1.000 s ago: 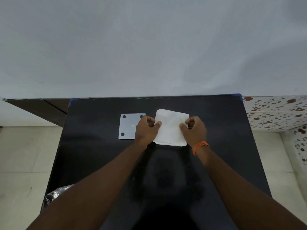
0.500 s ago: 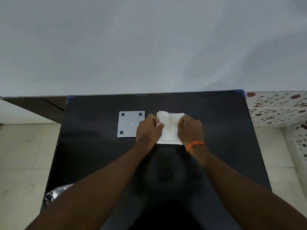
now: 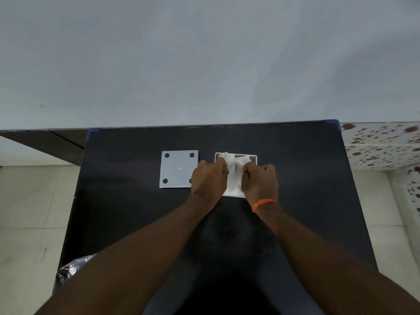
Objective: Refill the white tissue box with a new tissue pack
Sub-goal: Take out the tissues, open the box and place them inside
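Note:
The white tissue box (image 3: 252, 157) stands open-topped on the black table (image 3: 295, 178), near the far middle. A stack of white tissues (image 3: 234, 176) sits bunched inside it, with its far edge crumpled. My left hand (image 3: 209, 178) pinches the stack's left side. On the right side my right hand (image 3: 260, 181), with an orange band at the wrist, grips the tissues too. Both fists cover the box's near corners. The box's flat white lid (image 3: 178, 169), with a black dot at each corner, lies just left of the box.
A pale wall rises right behind the table's far edge. Light floor tiles run along both sides. A dark patterned bag (image 3: 72, 268) shows at the table's near left corner. A speckled surface (image 3: 381, 144) lies to the right.
The tissue stack went from lying flat and spread above the box to being squeezed narrower and pushed down into it. Both hands moved closer together.

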